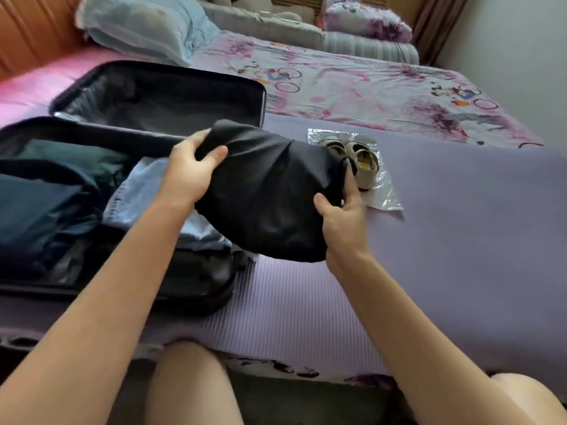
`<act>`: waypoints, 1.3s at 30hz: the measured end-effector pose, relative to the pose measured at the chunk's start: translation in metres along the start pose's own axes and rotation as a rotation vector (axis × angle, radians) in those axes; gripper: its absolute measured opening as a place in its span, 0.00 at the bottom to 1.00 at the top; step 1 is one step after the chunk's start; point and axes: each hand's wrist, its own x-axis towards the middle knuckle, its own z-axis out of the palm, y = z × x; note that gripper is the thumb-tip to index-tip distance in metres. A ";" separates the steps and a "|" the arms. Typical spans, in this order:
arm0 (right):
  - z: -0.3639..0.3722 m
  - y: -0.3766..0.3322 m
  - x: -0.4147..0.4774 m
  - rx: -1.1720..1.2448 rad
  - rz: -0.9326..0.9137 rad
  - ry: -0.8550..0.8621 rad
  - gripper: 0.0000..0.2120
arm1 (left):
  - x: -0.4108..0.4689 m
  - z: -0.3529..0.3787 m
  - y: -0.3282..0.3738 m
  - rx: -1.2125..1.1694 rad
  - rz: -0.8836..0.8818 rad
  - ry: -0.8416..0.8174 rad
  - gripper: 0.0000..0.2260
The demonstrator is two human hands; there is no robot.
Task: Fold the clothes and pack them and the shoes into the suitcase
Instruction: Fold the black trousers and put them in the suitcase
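While the shoes [356,159] are lying nearby, the left grip [188,173] and right grip [342,219] are clamping a folded black garment [270,197] at the open suitcase's [196,297] edge.

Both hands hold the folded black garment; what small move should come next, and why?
Probably carry the black garment left and lay it on the light blue garment in the suitcase: the left hand and right hand grip it folded.

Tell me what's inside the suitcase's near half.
In the suitcase, dark blue clothes lie left, a light blue garment beside them. The black garment held above hides the right end; what lies beneath cannot be seen.
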 end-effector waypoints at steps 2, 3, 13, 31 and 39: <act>0.046 -0.001 0.009 0.041 -0.017 -0.060 0.33 | 0.018 -0.037 -0.016 0.061 0.040 0.106 0.15; 0.068 0.002 0.013 0.042 -0.011 -0.078 0.33 | 0.027 -0.053 -0.027 0.094 0.044 0.156 0.14; 0.149 0.080 0.006 -0.794 -0.002 -0.367 0.44 | 0.034 -0.097 -0.149 0.818 -0.203 0.152 0.30; 0.158 0.111 0.065 -1.519 -0.059 -0.681 0.48 | 0.062 -0.068 -0.169 1.125 -0.147 -0.292 0.26; 0.078 0.062 0.101 -1.009 -0.257 -0.378 0.31 | 0.060 0.003 -0.093 0.692 0.122 0.035 0.18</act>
